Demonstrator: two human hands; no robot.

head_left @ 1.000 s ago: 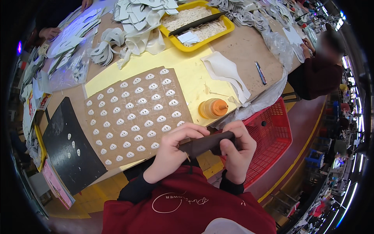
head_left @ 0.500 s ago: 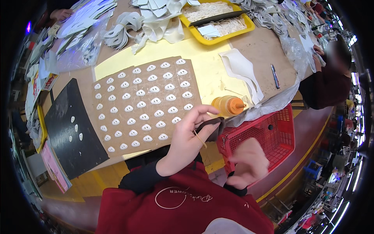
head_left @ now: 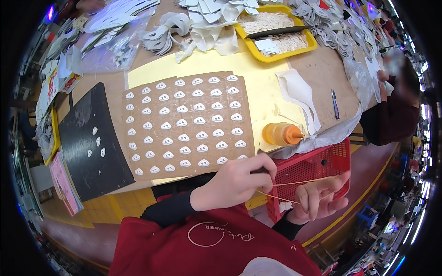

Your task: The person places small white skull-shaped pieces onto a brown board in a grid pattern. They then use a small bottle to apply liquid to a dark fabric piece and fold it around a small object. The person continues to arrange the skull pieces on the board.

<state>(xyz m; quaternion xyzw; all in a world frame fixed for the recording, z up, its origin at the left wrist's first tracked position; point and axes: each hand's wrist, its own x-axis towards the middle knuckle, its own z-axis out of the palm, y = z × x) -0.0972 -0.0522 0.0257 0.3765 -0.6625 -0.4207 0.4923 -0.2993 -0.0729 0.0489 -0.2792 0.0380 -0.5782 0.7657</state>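
Head view: the step in hand is judged to be tensioning a rubber band (head_left: 304, 182) between both hands, with one end at a dark piece (head_left: 260, 170). The left hand (head_left: 237, 181) is closed, gripping the dark piece and apparently the near end of the band. The right hand (head_left: 317, 198) is not clenched; its fingers are partly extended and parted, with the far end of the band hooked over them. The next move appears to call for a firm left grip and a controlled right hand, so that the loop does not slip off and snap back. The band is thin and tan; its two strands run taut and nearly straight, spreading apart toward the right hand. It is suspended off the surface (head_left: 317, 76), crossing in front of the red mesh basket (head_left: 294, 170). Of the dark piece, only a small near-black portion shows between the left fingers; its full shape cannot be determined. Just beyond the left hand, an orange-capped squeeze bottle (head_left: 281, 134) lies on the surface.
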